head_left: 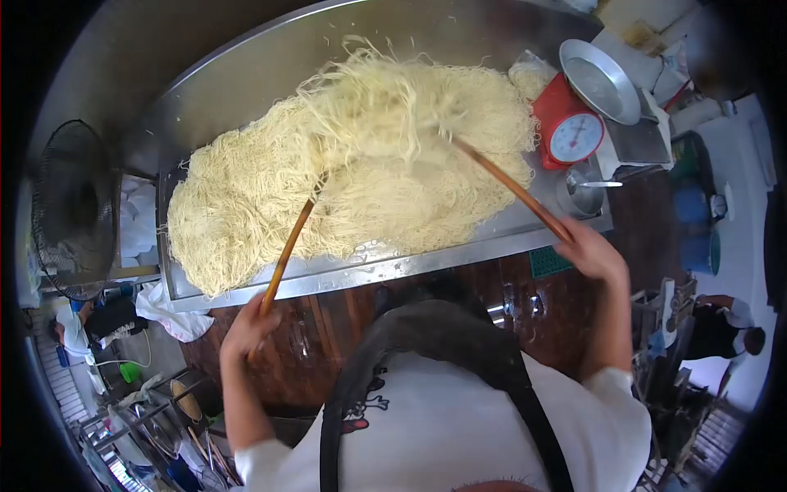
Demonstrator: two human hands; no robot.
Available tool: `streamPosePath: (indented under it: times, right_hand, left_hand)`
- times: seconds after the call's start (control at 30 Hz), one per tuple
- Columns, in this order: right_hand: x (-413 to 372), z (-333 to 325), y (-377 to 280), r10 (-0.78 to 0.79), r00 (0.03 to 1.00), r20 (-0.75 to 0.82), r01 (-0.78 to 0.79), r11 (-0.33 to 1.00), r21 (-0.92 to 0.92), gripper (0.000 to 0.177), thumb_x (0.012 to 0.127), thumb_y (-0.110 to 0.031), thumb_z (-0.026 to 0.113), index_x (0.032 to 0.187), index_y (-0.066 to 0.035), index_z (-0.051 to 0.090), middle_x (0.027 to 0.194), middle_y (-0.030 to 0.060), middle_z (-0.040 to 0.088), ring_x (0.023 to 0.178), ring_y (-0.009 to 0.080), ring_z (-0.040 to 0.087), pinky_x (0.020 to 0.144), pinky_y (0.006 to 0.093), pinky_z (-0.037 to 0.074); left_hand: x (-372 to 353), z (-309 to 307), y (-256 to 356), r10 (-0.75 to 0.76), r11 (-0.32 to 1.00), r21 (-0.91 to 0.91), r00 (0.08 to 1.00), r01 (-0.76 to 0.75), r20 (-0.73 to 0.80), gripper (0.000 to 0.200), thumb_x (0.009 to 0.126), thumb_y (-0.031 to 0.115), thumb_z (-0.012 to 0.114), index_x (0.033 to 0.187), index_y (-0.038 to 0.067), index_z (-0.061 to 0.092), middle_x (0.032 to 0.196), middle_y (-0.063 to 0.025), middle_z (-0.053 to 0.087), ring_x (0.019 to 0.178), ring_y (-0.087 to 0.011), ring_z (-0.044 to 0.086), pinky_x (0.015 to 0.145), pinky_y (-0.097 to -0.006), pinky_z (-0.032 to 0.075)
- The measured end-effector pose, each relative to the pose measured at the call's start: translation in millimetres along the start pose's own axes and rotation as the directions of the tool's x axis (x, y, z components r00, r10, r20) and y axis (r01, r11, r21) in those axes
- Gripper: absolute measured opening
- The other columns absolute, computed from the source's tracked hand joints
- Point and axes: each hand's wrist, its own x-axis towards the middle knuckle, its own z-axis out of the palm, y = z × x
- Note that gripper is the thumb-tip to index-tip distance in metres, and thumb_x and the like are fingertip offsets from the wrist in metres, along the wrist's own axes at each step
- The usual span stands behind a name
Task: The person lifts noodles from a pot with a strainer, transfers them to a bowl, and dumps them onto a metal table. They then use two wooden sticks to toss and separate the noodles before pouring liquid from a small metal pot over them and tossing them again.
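A big heap of pale yellow noodles [246,205] covers most of a stainless steel table [393,266]. My left hand [248,326] grips a long wooden stick [287,254] whose tip is pushed into the lower middle of the heap. My right hand [592,252] holds a second wooden stick [512,187] that slants up and left into the noodles. Between the two sticks, a bunch of noodle strands [385,107] is lifted above the pile, blurred by motion.
A red kitchen scale [567,125] with a metal pan [600,80] stands at the table's right end, next to a small metal bowl [584,193]. A fan [72,209] stands to the left. Another person [725,328] is at the far right.
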Motion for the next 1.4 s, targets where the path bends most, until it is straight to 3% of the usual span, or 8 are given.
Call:
streamPosePath:
  times: [0.2, 0.43, 0.6, 0.83, 0.97, 1.17, 1.33, 1.4]
  right_hand:
    - [35.7, 104.8, 31.5, -0.03, 0.98, 0.195, 0.02, 0.998, 0.053, 0.037, 0.088, -0.024, 0.061, 0.115, 0.0, 0.055, 0.104, 0.0252, 0.063, 0.101, 0.0444, 0.059, 0.086, 0.0486, 0.046]
    - [132.6, 164.8, -76.6, -0.18, 0.983, 0.022, 0.161, 0.921, 0.355, 0.031, 0.089, -0.024, 0.059, 0.106, 0.0, 0.052, 0.088, 0.0225, 0.06, 0.081, 0.0362, 0.06, 0.072, 0.0431, 0.047]
    - [102.0, 235.7, -28.9, -0.192, 0.977, -0.092, 0.211, 0.927, 0.311, 0.03, 0.089, -0.022, 0.059, 0.106, 0.0, 0.048, 0.082, 0.0213, 0.056, 0.079, 0.038, 0.059, 0.07, 0.0454, 0.047]
    - [74.3, 143.7, -178.1, -0.109, 0.994, 0.019, 0.057, 0.658, 0.751, 0.018, 0.093, -0.018, 0.062, 0.101, -0.007, 0.05, 0.069, 0.0015, 0.05, 0.053, 0.0099, 0.049, 0.047, 0.0294, 0.041]
    - [78.4, 122.7, -106.1, -0.29, 0.907, -0.304, 0.342, 0.931, 0.131, 0.037, 0.089, -0.026, 0.066, 0.113, -0.003, 0.05, 0.083, 0.0163, 0.061, 0.079, 0.0322, 0.061, 0.07, 0.0421, 0.048]
    - [-74.5, 71.4, -56.9, 0.207, 0.949, 0.239, -0.172, 0.972, -0.162, 0.041, 0.085, -0.011, 0.067, 0.124, -0.005, 0.055, 0.106, 0.0223, 0.062, 0.096, 0.0417, 0.06, 0.084, 0.0423, 0.049]
    - [1.9, 243.5, -43.3, -0.109, 0.993, 0.042, 0.103, 0.985, 0.137, 0.045, 0.087, -0.018, 0.064, 0.128, -0.003, 0.052, 0.106, 0.0192, 0.063, 0.1, 0.0363, 0.062, 0.087, 0.0444, 0.048]
    - [45.1, 288.4, -97.7, -0.096, 0.995, 0.023, 0.085, 0.954, 0.287, 0.031, 0.089, -0.017, 0.063, 0.113, -0.001, 0.052, 0.094, 0.0158, 0.062, 0.09, 0.0309, 0.062, 0.08, 0.0408, 0.049]
  left_hand:
    - [23.3, 49.5, -37.5, 0.104, 0.913, 0.403, 0.99, -0.058, -0.092, 0.058, 0.084, 0.008, 0.062, 0.139, 0.004, 0.044, 0.122, -0.0283, 0.06, 0.122, -0.0396, 0.054, 0.101, -0.0432, 0.043]
    - [131.4, 117.3, 69.1, 0.34, 0.926, -0.154, 0.939, -0.344, -0.049, 0.052, 0.086, 0.009, 0.063, 0.133, 0.0, 0.043, 0.068, -0.004, 0.055, 0.049, -0.0198, 0.053, 0.046, -0.0362, 0.046]
    - [165.7, 148.6, -39.7, 0.571, 0.806, -0.015, 0.786, -0.591, -0.237, 0.056, 0.086, 0.009, 0.064, 0.136, 0.001, 0.04, 0.075, -0.0071, 0.056, 0.057, -0.0204, 0.056, 0.051, -0.0355, 0.047]
    - [80.9, 94.2, 107.2, 0.423, 0.794, -0.434, 0.9, -0.425, -0.107, 0.053, 0.089, 0.009, 0.063, 0.137, 0.009, 0.039, 0.061, 0.002, 0.046, 0.041, -0.0092, 0.041, 0.036, -0.0263, 0.035]
    - [64.6, 1.1, 21.3, 0.327, 0.942, -0.028, 0.933, -0.334, -0.15, 0.061, 0.088, 0.012, 0.067, 0.143, 0.015, 0.04, 0.075, -0.0003, 0.052, 0.055, -0.0101, 0.045, 0.046, -0.027, 0.038]
    - [-43.0, -67.3, -161.0, 0.379, 0.819, 0.487, 0.923, -0.304, -0.061, 0.057, 0.085, 0.008, 0.059, 0.14, 0.007, 0.045, 0.106, -0.0203, 0.066, 0.098, -0.0354, 0.064, 0.085, -0.0423, 0.05]
    - [64.0, 40.5, -155.9, 0.278, 0.884, 0.42, 0.953, -0.204, -0.122, 0.058, 0.086, 0.008, 0.057, 0.141, 0.005, 0.038, 0.114, -0.0333, 0.06, 0.113, -0.0481, 0.056, 0.092, -0.0498, 0.046]
    - [111.8, 69.7, -110.9, 0.446, 0.856, 0.333, 0.891, -0.396, -0.087, 0.056, 0.086, 0.009, 0.06, 0.137, 0.004, 0.04, 0.091, -0.0192, 0.066, 0.072, -0.0322, 0.066, 0.064, -0.0426, 0.052]
